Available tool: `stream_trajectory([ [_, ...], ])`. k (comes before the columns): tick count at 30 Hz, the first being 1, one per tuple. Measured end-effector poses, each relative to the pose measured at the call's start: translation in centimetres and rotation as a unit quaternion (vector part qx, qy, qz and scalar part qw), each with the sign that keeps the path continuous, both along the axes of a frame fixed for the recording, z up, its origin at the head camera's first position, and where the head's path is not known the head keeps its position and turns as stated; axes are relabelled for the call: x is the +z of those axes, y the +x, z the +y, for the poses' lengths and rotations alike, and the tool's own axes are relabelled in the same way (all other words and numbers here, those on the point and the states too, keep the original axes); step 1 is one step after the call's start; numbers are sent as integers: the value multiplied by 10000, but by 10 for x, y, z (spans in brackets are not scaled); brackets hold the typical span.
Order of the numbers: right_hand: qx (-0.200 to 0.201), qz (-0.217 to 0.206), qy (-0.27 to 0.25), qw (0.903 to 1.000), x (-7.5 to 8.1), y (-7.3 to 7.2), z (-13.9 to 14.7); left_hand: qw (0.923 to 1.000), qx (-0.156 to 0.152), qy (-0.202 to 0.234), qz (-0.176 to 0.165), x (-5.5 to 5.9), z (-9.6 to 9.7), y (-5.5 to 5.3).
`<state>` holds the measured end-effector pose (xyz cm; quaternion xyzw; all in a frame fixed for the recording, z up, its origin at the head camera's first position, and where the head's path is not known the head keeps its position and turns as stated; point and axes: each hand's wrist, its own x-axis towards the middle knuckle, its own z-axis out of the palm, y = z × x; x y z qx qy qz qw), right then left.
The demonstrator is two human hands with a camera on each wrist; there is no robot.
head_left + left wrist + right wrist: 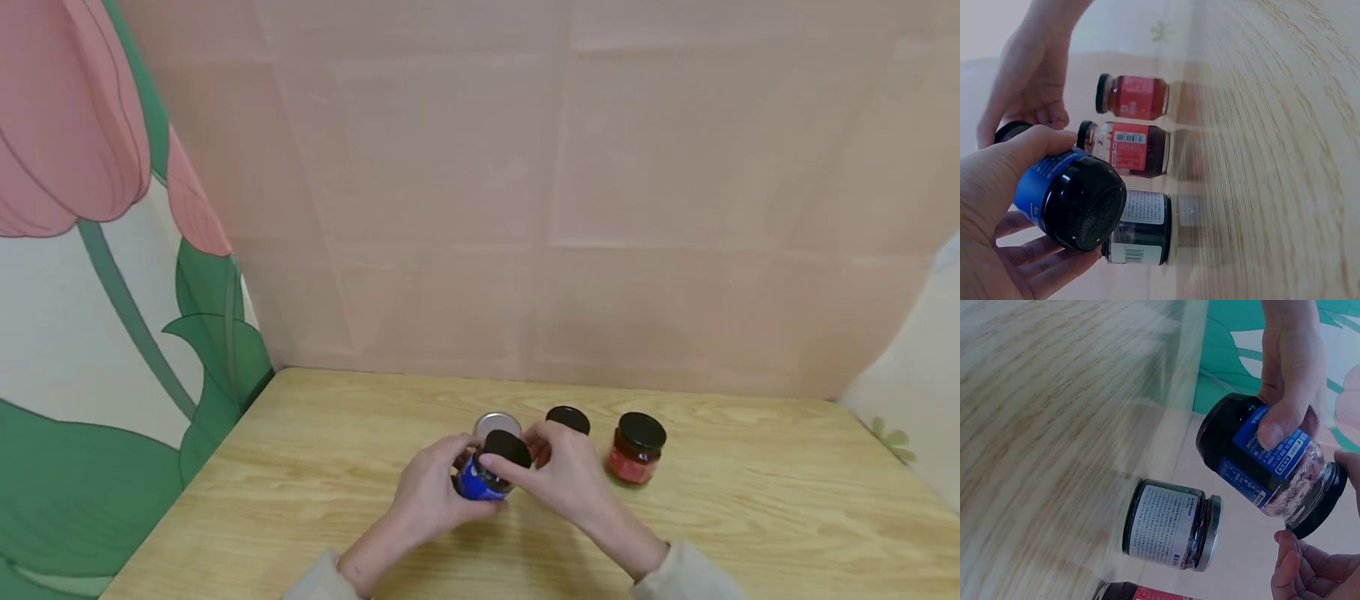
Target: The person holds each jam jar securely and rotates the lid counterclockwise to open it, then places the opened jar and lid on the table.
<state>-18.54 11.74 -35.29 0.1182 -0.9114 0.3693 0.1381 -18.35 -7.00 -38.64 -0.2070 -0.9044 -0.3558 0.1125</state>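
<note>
The left hand (pixel 431 492) held the blue jar (pixel 480 479) up just above the table (pixel 750 517). The right hand (pixel 566 471) pinched its black lid (pixel 507 447). Glass looked heavy, slippery and breakable, so holding its middle seemed best.

There are four jars in all: one blue jar (pixel 480 477) held up in two hands, one silver-lid jar (pixel 497 423) at 12 o'clock from it, and two red jars (pixel 567 419) (pixel 636 449) at 2 and 3 o'clock.
</note>
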Motion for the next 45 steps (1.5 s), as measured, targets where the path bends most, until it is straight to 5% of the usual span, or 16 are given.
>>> stream_trajectory([
  [12,197,-345,-50,9992,-2,0,12,9995,-77,-247,198,1,8,4],
  [25,529,-257,-43,9983,-5,-2,17,9987,-125,-362,338,-1,8,5],
  [45,830,44,-358,9959,-9,-4,25,9997,-100,-193,-53,7,12,3],
])
